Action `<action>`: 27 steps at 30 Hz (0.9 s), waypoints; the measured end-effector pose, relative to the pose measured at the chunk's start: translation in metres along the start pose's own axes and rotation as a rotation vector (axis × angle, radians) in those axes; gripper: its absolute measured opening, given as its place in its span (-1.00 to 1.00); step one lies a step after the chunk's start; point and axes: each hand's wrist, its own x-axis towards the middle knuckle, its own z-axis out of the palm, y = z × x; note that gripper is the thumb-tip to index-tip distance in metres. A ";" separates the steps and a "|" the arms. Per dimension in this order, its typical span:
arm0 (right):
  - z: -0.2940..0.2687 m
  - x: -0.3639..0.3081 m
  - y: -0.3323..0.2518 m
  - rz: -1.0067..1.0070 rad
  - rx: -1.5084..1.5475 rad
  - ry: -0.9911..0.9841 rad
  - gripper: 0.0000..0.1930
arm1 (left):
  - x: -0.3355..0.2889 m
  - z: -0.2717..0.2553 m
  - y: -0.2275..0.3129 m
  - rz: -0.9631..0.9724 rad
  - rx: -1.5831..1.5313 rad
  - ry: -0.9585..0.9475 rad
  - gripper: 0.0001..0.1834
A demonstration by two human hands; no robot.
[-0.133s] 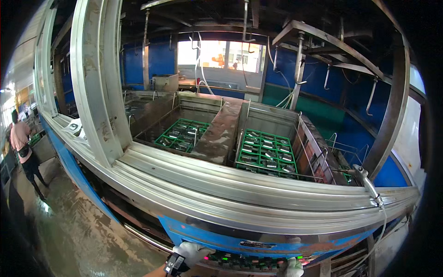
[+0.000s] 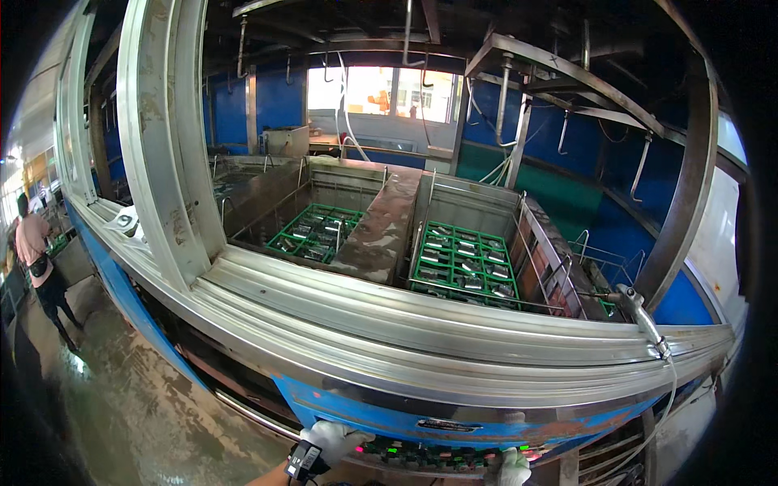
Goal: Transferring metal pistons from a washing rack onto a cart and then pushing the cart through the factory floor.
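Our white-gloved left hand [image 2: 329, 441], a dark device [image 2: 303, 460] strapped at its wrist, is at the lower edge of the blue panel [image 2: 381, 415]; our right hand [image 2: 514, 467], gloved too, is farther right along that edge. Between them runs a dark strip [image 2: 433, 459] with small red and green lights; we cannot tell how the fingers press or grip. Beyond the metal ledge [image 2: 421, 360], we see a green rack of metal parts in the right tank [image 2: 478, 204] and another in the left tank [image 2: 347, 180]. A metal fitting [image 2: 640, 312] rests near the ledge's right end.
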 end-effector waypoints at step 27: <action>-0.001 -0.005 -0.012 -0.126 -0.072 0.201 -0.55 | -0.001 -0.015 0.010 -0.001 0.008 -0.087 -0.59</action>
